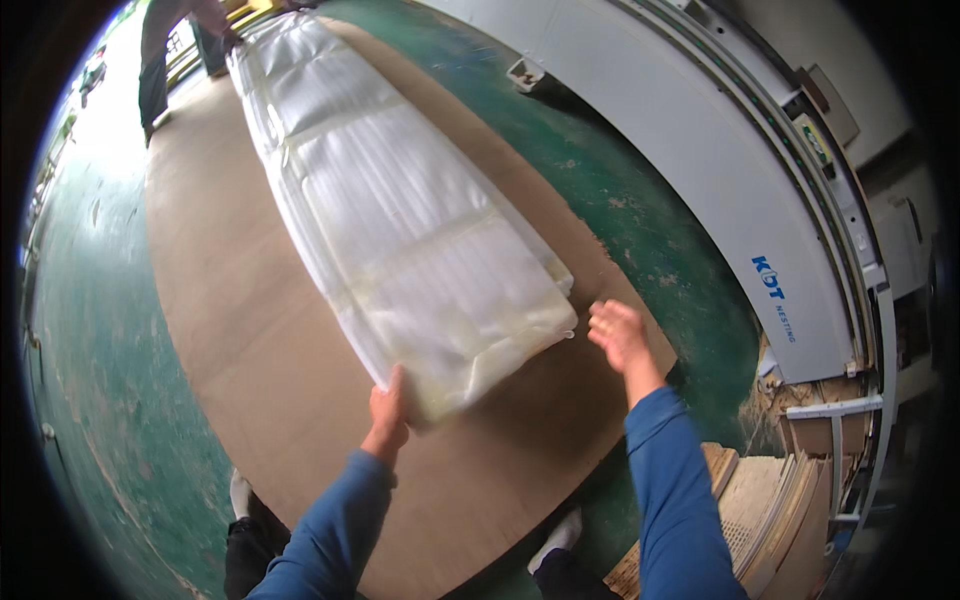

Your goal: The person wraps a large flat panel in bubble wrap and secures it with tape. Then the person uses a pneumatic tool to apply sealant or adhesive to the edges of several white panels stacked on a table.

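Observation:
A long flat package [405, 202] wrapped in translucent plastic film stretches away from me over a large brown board [225, 285]. My left hand [388, 412] grips its near left corner, with the thumb on top and the fingers hidden beneath. Just off the near right corner is my right hand [619, 334], apart from the film, with nothing visible in it; its fingers are partly curled and blurred. At the far end, another person's hand [231, 39] is at the package's left edge.
A long white KDT machine [675, 187] runs along the right. Beneath its edge sits a small white bin [525, 75]. Wooden panels [757, 487] are stacked at lower right. The other person's legs [155, 75] are at the far left of the board, on a green floor [97, 315].

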Demonstrator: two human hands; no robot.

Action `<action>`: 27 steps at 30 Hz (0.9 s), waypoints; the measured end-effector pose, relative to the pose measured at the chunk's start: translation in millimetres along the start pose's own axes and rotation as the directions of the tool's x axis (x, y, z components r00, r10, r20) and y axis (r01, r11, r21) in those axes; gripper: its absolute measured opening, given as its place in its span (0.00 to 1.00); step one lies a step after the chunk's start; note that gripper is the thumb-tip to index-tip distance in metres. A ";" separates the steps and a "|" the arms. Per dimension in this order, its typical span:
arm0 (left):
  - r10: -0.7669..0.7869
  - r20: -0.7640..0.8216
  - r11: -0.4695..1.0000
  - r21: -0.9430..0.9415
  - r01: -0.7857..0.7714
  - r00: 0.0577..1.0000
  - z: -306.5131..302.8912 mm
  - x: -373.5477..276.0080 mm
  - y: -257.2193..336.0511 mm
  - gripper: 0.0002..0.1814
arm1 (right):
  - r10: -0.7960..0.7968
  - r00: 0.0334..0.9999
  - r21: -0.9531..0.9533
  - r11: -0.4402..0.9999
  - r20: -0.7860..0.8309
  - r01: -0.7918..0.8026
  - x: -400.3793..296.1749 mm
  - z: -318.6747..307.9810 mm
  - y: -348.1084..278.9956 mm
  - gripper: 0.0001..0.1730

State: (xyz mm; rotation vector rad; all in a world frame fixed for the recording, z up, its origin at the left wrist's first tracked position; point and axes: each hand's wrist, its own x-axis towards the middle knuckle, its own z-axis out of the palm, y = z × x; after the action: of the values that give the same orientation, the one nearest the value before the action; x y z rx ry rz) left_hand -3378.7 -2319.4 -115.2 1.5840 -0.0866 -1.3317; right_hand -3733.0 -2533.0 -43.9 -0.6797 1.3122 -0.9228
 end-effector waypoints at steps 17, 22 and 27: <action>-0.047 0.284 0.918 -0.366 0.154 0.958 31.7 -0.1 -0.9 0.30 | 0.453 0.889 0.560 0.755 -0.070 -0.341 -72.7 158.9 208.7 0.27; 0.052 0.040 0.987 -0.155 -0.046 0.998 71.3 27.9 -13.9 0.34 | 0.358 0.920 0.395 0.877 -0.159 -0.273 -57.4 149.0 169.5 0.29; 0.211 0.131 0.976 -0.090 -0.200 0.969 69.5 28.6 -19.0 0.42 | 0.261 0.963 0.458 0.850 0.065 -0.261 -56.8 135.2 191.2 0.34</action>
State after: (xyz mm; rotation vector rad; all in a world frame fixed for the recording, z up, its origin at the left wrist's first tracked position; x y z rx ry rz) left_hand -3430.6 -2371.8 -139.3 1.3762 -0.2767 -1.2663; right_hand -3566.3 -2400.7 -156.9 -0.1215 1.0900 -0.9623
